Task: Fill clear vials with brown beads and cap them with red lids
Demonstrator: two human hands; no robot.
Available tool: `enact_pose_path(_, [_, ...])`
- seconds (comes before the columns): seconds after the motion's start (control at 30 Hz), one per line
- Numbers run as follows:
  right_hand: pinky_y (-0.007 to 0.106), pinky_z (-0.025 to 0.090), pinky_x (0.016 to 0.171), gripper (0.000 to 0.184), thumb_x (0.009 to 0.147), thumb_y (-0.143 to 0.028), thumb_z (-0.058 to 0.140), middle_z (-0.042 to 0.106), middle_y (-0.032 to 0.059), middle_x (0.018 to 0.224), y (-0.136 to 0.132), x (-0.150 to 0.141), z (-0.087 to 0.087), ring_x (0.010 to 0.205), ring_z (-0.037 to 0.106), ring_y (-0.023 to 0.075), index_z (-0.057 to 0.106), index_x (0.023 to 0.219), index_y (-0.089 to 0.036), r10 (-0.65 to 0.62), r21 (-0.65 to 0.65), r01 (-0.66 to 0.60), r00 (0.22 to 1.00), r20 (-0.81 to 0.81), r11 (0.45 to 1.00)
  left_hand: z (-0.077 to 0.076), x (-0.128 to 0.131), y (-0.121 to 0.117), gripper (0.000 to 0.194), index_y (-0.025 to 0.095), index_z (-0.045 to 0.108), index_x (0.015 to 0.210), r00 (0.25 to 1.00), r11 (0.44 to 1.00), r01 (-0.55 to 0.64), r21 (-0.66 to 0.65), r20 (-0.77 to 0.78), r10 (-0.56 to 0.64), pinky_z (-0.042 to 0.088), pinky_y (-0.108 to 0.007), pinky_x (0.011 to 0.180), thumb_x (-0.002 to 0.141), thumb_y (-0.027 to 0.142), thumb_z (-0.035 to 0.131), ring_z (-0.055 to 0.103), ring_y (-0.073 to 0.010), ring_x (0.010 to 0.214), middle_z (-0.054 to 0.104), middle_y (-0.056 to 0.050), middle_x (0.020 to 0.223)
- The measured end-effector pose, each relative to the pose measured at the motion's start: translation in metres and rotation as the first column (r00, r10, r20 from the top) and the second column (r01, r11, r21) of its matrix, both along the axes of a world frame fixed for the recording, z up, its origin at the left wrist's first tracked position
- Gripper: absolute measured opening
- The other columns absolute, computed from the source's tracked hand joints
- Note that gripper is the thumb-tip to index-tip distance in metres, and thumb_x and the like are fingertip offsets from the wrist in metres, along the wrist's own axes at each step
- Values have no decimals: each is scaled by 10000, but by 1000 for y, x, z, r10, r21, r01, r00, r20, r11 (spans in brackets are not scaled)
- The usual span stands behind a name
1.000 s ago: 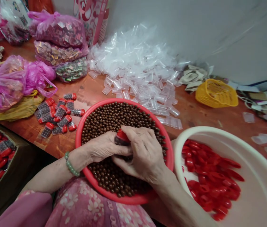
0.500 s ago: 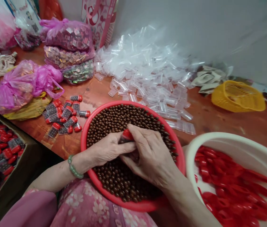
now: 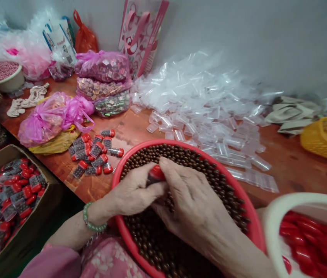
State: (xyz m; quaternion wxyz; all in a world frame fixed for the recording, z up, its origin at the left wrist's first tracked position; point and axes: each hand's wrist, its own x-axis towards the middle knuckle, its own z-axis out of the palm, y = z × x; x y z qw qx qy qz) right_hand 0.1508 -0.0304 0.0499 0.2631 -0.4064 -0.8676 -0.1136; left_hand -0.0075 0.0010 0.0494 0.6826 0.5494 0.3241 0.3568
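Note:
My left hand (image 3: 134, 189), with a green bead bracelet (image 3: 92, 218) on its wrist, and my right hand (image 3: 195, 197) meet over a red plastic basin (image 3: 120, 181). Both grip a small tube with a red cap (image 3: 156, 175), mostly hidden by my fingers. Brown round beads (image 3: 181, 154) fill the basin beneath my hands. To the lower right, a white basin (image 3: 285, 204) holds loose red caps (image 3: 305, 239), blurred in this view. Capped tubes filled with dark beads (image 3: 92, 154) lie on the table left of the red basin.
Many transparent plastic tubes (image 3: 204, 116) are heaped on the orange-brown table (image 3: 282, 173). A cardboard box (image 3: 12, 156) of capped tubes stands at the lower left. Pink bags of packets (image 3: 102, 67), a yellow basket (image 3: 326, 139) and a grey wall (image 3: 253, 31) surround them.
The view has swung, so the table items sit further right and lower in the picture. More of the table's far left has come into view. My hands still hold the red-capped tube over the beads.

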Motion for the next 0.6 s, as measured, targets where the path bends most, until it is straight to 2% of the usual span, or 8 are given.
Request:
enact_pose_path(0.07, [473,539,915,598,897,-254,571,545,285,1323,2,5,-5,1208,541,341,378,1400,6,-47,-33,49,998,43,998,-10,-20,14,238,165,586,1012,958,974,-144,177,-223,182,486,-275,745,924,380,532,567,-142,740,600,-5,778])
enact_pose_path(0.13, [473,555,902,533,912,-276,565,526,284,1357,1,17,-12,1217,546,352,440,1359,-14,-103,-68,109,991,86,992,-23,-42,26,205,165,576,985,783,900,-216,378,-483,391,481,-292,716,941,345,490,558,-151,696,598,-10,755])
enact_pose_path(0.2, [463,576,871,448,936,-277,526,564,261,1322,0,32,-21,1165,588,340,498,1312,-36,-131,-105,143,985,116,984,-38,-59,37,185,157,578,919,581,853,-116,509,-662,473,478,-321,716,936,313,480,564,-175,696,604,-30,754])
enact_pose_path(0.27, [452,591,847,380,956,-284,488,611,232,1263,-2,45,-29,1106,628,320,548,1257,-60,-130,-133,148,982,136,980,-51,-70,46,172,148,594,944,485,832,38,554,-738,469,488,-354,772,924,282,488,606,-216,804,654,-78,863])
enact_pose_path(0.33, [439,599,840,333,970,-285,463,647,209,1213,-2,55,-34,1064,654,296,581,1204,-81,-126,-146,146,982,140,978,-58,-73,59,177,140,607,1001,462,820,150,553,-772,436,491,-373,828,908,253,507,628,-248,918,683,-115,976])
enact_pose_path(0.43, [416,602,850,301,990,-290,426,681,177,1164,-1,63,-35,1036,677,261,603,1153,-110,-145,-163,163,982,118,973,-65,-57,99,199,146,616,1041,479,814,209,542,-782,398,496,-350,828,921,235,485,650,-231,919,705,-106,989])
enact_pose_path(0.5, [399,603,852,299,999,-301,412,697,157,1144,-1,67,-36,1027,686,242,606,1147,-128,-180,-175,194,979,92,965,-70,-36,136,217,140,620,1026,497,801,233,552,-775,390,492,-328,821,949,246,448,653,-213,911,705,-105,983])
enact_pose_path(0.6, [390,606,841,281,996,-307,428,717,128,1119,-2,75,-38,995,702,227,617,1135,-151,-245,-190,252,968,59,949,-84,7,191,226,112,610,1007,523,770,291,568,-768,369,480,-308,827,924,307,532,635,-206,918,688,-127,998])
